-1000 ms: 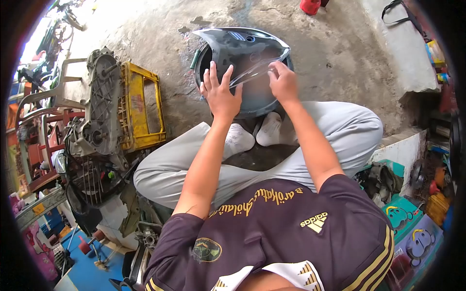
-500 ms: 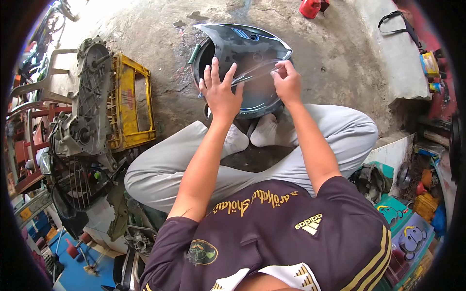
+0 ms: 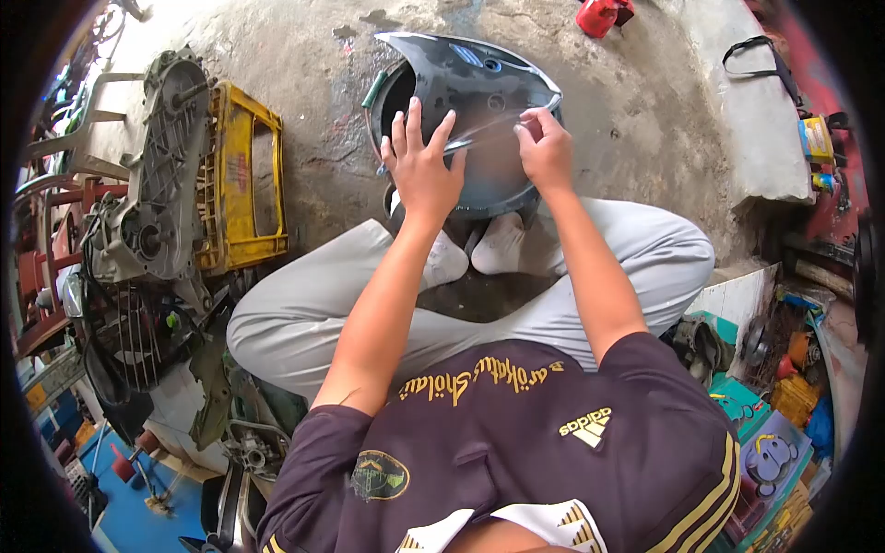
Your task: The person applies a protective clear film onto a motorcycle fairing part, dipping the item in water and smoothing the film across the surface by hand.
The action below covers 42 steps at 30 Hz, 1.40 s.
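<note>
A dark, wet, curved panel (image 3: 461,85) with a pointed light edge lies over a round black basin (image 3: 392,115) between my feet. My left hand (image 3: 423,175) has its fingers spread at the panel's near left edge. On the right, my right hand (image 3: 546,152) pinches the edge of a thin clear film (image 3: 493,131), which stretches from there toward my left hand. A round, cloudy surface in the basin shows beneath the film.
To the left, a yellow crate (image 3: 249,175) stands beside a grey metal engine casing (image 3: 166,166). A red object (image 3: 597,17) is on the floor at the top. A black strap (image 3: 761,60) lies on the ledge at right, above assorted parts and boxes.
The view has shifted slightly, moving the surroundings a little left. Both hands keep nearly the same pose, and the film between them looks narrower.
</note>
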### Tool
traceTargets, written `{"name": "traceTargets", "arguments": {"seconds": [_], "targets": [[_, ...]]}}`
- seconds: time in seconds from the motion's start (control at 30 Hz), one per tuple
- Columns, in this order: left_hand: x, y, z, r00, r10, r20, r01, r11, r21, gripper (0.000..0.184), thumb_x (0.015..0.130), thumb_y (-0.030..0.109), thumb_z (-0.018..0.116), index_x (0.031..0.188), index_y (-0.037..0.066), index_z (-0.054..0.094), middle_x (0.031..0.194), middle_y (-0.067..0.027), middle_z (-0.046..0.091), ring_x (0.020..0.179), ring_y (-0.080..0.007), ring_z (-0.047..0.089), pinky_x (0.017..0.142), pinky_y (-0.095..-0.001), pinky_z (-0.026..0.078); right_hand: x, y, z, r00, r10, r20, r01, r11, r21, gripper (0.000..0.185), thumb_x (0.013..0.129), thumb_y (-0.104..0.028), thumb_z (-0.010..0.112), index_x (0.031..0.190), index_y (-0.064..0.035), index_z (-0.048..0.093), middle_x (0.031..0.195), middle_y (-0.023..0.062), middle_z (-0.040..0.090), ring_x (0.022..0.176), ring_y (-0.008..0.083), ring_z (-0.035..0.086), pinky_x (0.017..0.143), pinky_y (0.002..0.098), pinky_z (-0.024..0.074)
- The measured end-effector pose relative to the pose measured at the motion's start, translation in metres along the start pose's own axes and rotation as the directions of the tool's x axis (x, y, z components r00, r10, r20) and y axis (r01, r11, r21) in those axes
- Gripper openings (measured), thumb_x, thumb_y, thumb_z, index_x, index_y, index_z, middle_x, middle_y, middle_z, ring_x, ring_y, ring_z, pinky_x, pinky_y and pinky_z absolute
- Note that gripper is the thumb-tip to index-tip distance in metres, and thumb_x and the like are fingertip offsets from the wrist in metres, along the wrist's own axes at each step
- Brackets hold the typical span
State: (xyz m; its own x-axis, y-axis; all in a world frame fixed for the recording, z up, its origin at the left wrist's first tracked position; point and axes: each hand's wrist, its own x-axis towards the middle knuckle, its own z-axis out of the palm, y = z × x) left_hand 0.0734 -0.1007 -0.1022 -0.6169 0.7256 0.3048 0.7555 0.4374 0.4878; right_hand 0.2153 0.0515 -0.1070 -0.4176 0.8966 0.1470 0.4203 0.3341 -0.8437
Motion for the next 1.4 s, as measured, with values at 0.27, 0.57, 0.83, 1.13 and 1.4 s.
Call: {"name": "traceTargets", "arguments": {"seconds": [0.27,0.57,0.83,1.13,1.4], "targets": [[0.003,0.000,0.002,0.999,0.017,-0.027,-0.017,1.000,-0.005,0.062,0.082,0.029,0.085,0.141,0.030,0.068,0.168,-0.0128,0.036,0.152,-0.0403,0.034,0.122,-0.0604,0.026,0.007,-0.007,-0.010,0.998,-0.006,-0.059,0.007,1.000,0.027,0.022,0.087,0.000,0.074,0.108,-0.0056,0.070,0.083,0.0127,0.070,0.072,0.0262,0.069,0.070,0.0370,0.0549],[0.002,0.002,0.001,1.000,0.016,-0.018,-0.016,1.000,0.003,0.061,0.082,0.029,0.085,0.141,0.030,0.068,0.168,-0.0135,0.036,0.152,-0.0407,0.034,0.122,-0.0608,0.026,-0.007,0.008,0.001,0.988,-0.151,0.043,0.155,0.984,-0.087,0.026,0.086,0.002,0.071,0.110,-0.0062,0.070,0.088,0.0157,0.071,0.079,0.0326,0.071,0.074,0.0428,0.0565],[0.003,0.000,0.002,1.000,0.017,-0.017,-0.017,1.000,0.015,0.061,0.082,0.030,0.085,0.141,0.029,0.068,0.168,-0.0142,0.036,0.152,-0.0420,0.034,0.121,-0.0616,0.025,-0.001,0.005,0.004,0.929,-0.370,0.025,0.368,0.910,-0.191,0.023,0.089,0.001,0.068,0.111,-0.0055,0.067,0.100,0.0160,0.071,0.099,0.0369,0.067,0.086,0.0476,0.0530],[0.002,0.000,0.003,0.999,0.017,-0.041,-0.018,1.000,-0.010,0.060,0.082,0.031,0.085,0.140,0.029,0.068,0.168,-0.0139,0.036,0.152,-0.0420,0.034,0.122,-0.0609,0.025,-0.001,-0.005,0.001,0.991,-0.128,-0.041,0.126,0.991,-0.051,0.027,0.089,0.000,0.071,0.114,-0.0078,0.068,0.081,0.0117,0.070,0.072,0.0249,0.071,0.068,0.0383,0.0563],[0.003,0.001,0.003,0.999,0.022,-0.032,-0.022,1.000,0.001,0.059,0.083,0.031,0.084,0.140,0.028,0.068,0.168,-0.0131,0.036,0.153,-0.0407,0.033,0.122,-0.0612,0.024,-0.008,0.013,-0.002,0.985,-0.170,-0.017,0.169,0.984,-0.053,0.023,0.088,0.001,0.070,0.108,-0.0081,0.067,0.085,0.0144,0.069,0.076,0.0327,0.070,0.070,0.0436,0.0552]]}}
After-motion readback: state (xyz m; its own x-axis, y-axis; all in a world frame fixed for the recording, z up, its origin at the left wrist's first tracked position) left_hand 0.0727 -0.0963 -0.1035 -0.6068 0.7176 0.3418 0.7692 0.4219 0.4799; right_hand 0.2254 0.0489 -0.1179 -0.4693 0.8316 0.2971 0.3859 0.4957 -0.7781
